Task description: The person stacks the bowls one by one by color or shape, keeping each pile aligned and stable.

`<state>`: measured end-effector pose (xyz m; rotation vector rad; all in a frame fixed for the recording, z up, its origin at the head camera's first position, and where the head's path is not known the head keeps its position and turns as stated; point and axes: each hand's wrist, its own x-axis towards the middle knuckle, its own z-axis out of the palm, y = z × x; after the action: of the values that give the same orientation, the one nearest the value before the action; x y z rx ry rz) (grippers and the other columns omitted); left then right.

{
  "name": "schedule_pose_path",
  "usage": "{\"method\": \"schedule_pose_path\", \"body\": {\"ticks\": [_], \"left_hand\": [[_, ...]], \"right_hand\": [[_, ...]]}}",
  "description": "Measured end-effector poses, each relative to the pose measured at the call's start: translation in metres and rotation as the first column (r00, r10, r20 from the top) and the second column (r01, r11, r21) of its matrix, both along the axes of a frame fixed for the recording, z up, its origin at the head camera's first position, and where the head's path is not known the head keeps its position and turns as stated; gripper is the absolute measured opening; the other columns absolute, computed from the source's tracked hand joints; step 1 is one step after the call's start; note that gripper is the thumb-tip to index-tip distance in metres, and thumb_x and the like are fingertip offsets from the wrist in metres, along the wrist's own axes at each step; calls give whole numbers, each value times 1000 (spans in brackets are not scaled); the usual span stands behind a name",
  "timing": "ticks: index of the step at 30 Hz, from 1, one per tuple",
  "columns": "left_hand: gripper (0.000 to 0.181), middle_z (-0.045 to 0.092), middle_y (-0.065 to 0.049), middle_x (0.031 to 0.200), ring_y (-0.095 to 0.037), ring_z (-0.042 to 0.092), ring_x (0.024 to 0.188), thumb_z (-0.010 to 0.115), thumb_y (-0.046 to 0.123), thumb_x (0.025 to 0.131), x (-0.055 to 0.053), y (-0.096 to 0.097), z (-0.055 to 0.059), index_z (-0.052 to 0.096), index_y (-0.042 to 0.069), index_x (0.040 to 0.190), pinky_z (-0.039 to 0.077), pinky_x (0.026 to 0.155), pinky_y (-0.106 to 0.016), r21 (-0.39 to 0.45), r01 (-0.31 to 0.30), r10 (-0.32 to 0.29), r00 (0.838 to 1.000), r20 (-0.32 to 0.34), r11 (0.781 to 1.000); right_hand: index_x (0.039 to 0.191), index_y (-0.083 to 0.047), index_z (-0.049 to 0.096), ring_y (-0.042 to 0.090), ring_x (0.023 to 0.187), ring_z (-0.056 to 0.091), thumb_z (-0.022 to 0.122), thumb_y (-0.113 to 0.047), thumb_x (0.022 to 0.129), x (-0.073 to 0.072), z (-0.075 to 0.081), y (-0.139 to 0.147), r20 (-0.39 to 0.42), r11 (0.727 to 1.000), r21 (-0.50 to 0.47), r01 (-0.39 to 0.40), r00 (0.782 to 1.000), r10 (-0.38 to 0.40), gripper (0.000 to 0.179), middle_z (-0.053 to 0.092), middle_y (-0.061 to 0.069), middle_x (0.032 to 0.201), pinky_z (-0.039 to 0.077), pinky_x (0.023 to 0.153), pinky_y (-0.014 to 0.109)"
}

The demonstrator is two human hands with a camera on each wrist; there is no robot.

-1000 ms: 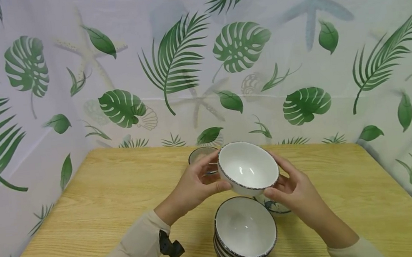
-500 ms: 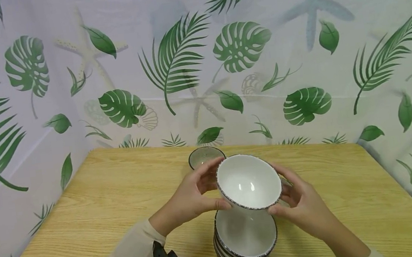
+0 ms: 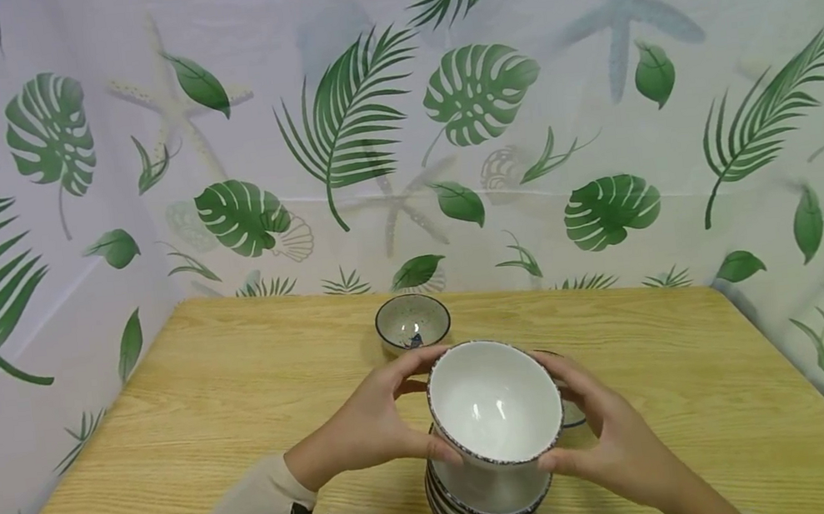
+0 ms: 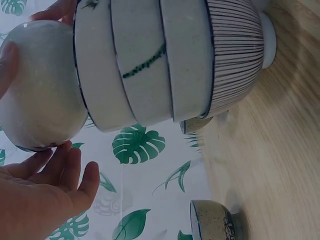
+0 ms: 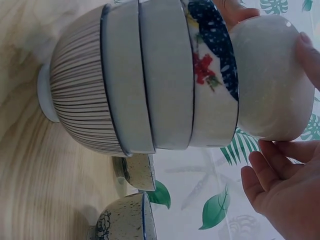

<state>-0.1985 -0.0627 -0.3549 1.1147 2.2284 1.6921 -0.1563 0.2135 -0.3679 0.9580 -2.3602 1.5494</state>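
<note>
Both hands hold a white bowl with a dark speckled rim, tilted toward me. My left hand grips its left side, thumb low at the front and fingers behind. My right hand grips the right side the same way. Just below is a stack of several bowls, partly covered by the held bowl. In the right wrist view, the stack has a striped bowl at the bottom and a blue-and-red patterned one on top. Whether the held bowl touches the stack, I cannot tell.
A small speckled bowl with a dark rim stands on the wooden table behind the stack. Another bowl is mostly hidden by the right hand. A leaf-print cloth hangs along the table's back and sides.
Both hands have brought the white bowl down and toward me, from behind the stack to over its top. The small bowl at the back has come fully into sight.
</note>
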Motion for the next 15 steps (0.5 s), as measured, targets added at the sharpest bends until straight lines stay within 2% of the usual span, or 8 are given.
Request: {"method": "schedule_pose_path", "body": {"ticks": [6, 10, 15], "left_hand": [[107, 49, -8, 139, -21, 46, 127, 90, 7, 62, 6, 1, -4, 29, 7, 150, 44, 102, -33, -6, 10, -10, 998, 54, 1000], [99, 49, -3, 140, -20, 44, 128, 90, 5, 61, 10, 1, -7, 39, 10, 146, 44, 103, -34, -2, 18, -17, 996, 84, 1000], [97, 48, -1, 140, -19, 42, 129, 91, 3, 59, 15, 1, -11, 43, 13, 143, 44, 102, -35, 15, 25, -26, 996, 80, 1000]], "right_hand": [[146, -6, 36, 11, 125, 43, 84, 1, 67, 4, -3, 0, 5, 1000, 7, -27, 1000, 27, 92, 42, 10, 143, 39, 100, 17], [146, -8, 38, 10, 123, 44, 84, 2, 66, 8, -6, -1, 12, 1000, 20, -22, 1000, 22, 93, 43, 9, 142, 40, 98, 18], [145, -9, 39, 10, 123, 43, 85, 1, 64, 12, -11, -1, 12, 999, 43, -3, 1000, 3, 94, 44, 8, 140, 43, 94, 20]]}}
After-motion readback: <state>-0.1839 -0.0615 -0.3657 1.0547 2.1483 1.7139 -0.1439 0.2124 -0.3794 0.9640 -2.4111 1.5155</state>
